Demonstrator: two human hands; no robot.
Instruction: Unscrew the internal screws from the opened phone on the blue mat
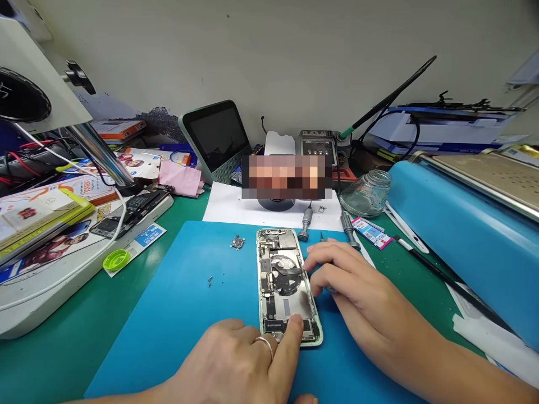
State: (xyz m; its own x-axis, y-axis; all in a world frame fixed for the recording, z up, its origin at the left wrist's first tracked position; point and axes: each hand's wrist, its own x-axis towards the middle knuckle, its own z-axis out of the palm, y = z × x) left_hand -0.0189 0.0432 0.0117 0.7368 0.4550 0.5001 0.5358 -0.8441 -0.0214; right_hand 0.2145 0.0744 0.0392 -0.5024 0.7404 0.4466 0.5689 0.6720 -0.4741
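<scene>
An opened phone [295,303] with a pale green frame lies upright on the blue mat [168,314], its battery, boards and round coil exposed. My left hand [240,359], with a ring on one finger, rests at its lower left; the index fingertip presses on the lower inside while other fingers curl against the near left edge. At the right edge sits my right hand [362,297], fingers bent and touching the frame. A thin tip above those fingers and a grey end below look like a screwdriver [322,237] tucked in that hand, mostly hidden.
Left of the phone lie a small metal part [237,242] and tiny screws [210,281]. Beyond it are a screwdriver [307,222], another screwdriver [348,229] and a glass jar [366,193]. A screen device [217,137] stands behind; a blue machine [458,224] is at right.
</scene>
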